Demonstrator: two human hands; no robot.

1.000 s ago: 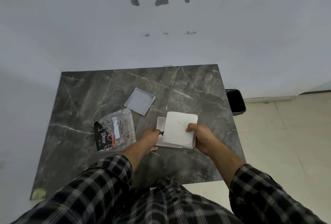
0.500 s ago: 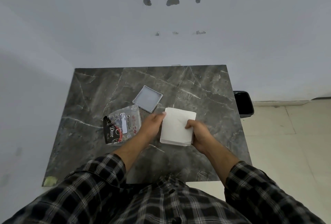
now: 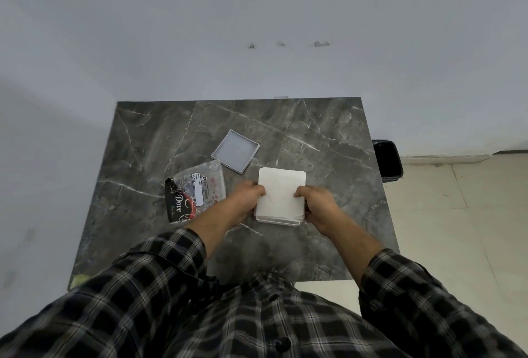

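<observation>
Head view: the soft tissue stack (image 3: pixel 281 193) could buckle or snag on the rim of the clear box (image 3: pixel 278 221) if it is pressed down unevenly. White, square and flat, it sits over that box on the bench (image 3: pixel 328 129). The left hand (image 3: pixel 247 197) and right hand (image 3: pixel 318 204) pinch its side edges with curled fingers.

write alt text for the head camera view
A person's left hand and right hand hold a folded white tissue by its side edges over a shallow clear box on a dark marble table. A clear square lid and a tissue packet lie to the left.
</observation>
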